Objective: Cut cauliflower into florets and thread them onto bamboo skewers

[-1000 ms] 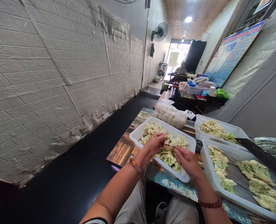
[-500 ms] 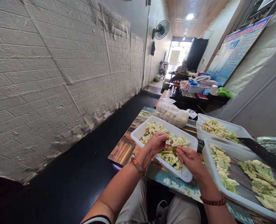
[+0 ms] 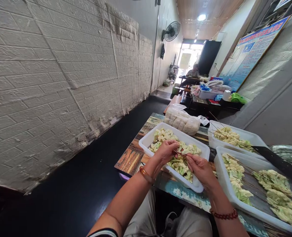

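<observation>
My left hand (image 3: 166, 150) and my right hand (image 3: 200, 168) meet over a white plastic tub (image 3: 146, 141) filled with cauliflower florets (image 3: 163, 134). The left hand's fingers are pinched on a floret (image 3: 184, 149) above the pile. The right hand's fingers are curled closed, and a thin skewer (image 3: 179, 153) seems to run from them toward the left fingertips. I wear a bangle on the left wrist and a bead bracelet on the right. The tub sits on a patterned wooden table (image 3: 129, 158) at its near left corner.
Two more white trays (image 3: 218, 157) (image 3: 212, 126) with skewered cauliflower stand to the right, with a dark blade (image 3: 276, 161) lying across them. A plastic bag of pale pieces (image 3: 182, 121) lies behind the tub. On the left, a brick-pattern wall borders a dark floor aisle. A person (image 3: 194, 70) sits far back.
My hands have stayed over the tub, with the fingers working slightly closer together on the floret. The view shifted a little.
</observation>
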Demonstrator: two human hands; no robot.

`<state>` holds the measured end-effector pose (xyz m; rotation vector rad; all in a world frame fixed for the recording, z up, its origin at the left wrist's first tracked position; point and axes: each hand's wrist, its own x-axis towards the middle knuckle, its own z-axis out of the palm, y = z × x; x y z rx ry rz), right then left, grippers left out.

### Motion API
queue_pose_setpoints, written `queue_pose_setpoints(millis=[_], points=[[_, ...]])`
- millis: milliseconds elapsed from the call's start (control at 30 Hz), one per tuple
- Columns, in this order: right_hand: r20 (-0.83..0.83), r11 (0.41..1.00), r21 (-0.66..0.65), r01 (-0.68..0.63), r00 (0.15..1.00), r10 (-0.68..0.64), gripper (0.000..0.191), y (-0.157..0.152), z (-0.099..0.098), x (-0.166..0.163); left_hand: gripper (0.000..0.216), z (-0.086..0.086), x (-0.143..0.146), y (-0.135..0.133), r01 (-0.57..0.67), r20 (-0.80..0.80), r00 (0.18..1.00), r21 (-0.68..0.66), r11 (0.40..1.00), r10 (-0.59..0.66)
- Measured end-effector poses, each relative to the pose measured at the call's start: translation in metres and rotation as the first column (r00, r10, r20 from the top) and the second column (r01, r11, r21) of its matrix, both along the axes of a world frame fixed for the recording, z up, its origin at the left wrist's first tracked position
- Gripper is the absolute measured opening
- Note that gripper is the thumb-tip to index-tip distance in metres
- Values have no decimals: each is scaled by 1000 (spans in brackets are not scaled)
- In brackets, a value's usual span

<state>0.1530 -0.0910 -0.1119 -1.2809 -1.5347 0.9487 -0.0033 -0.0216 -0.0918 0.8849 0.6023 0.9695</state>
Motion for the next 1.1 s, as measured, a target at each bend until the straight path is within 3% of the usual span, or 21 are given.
queue_pose_setpoints(millis=[500,767,867,1100], points=[[-43,994,-81,-72,997,69,37,1,-1,3,23,1,1,-2,-88,23,996,60,994,87],[68,999,-32,28,997,-26,42,-1,0,-1,25,1,2,-1,-86,0,996,73,994,86],[100,1000,-3,-13,995,13,40,-1,-2,0,26,-1,2,-1,-97,3,995,57,994,97],[30,996,-69,-61,998,63,41,3,-5,8,25,-3,2,0,-88,19,996,44,995,88]])
